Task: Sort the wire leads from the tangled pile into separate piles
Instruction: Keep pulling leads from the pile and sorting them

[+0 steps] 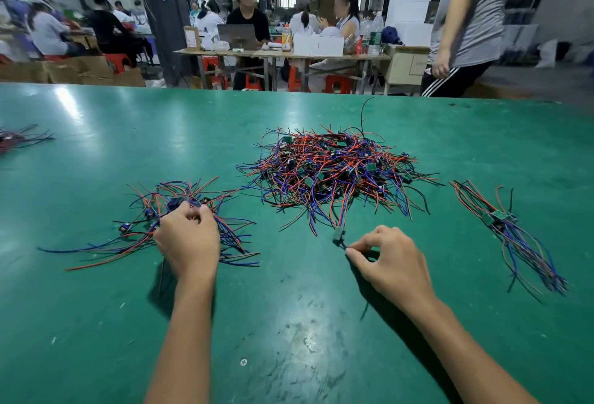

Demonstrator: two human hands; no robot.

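Observation:
A big tangled pile (331,169) of red, blue and black wire leads with small green boards lies mid-table. A smaller spread pile (141,236) lies to its left. My left hand (188,241) sits on that left pile with fingers curled round its leads. My right hand (390,262) pinches the black wires of one lead whose small board (339,234) lies at the near edge of the tangled pile. A tidy bundle of leads (511,236) lies to the right.
The green table (289,323) stretches wide in front of me. A few more leads (19,138) lie at the far left edge. Beyond the table a person (463,24) stands at the right, and others sit at benches.

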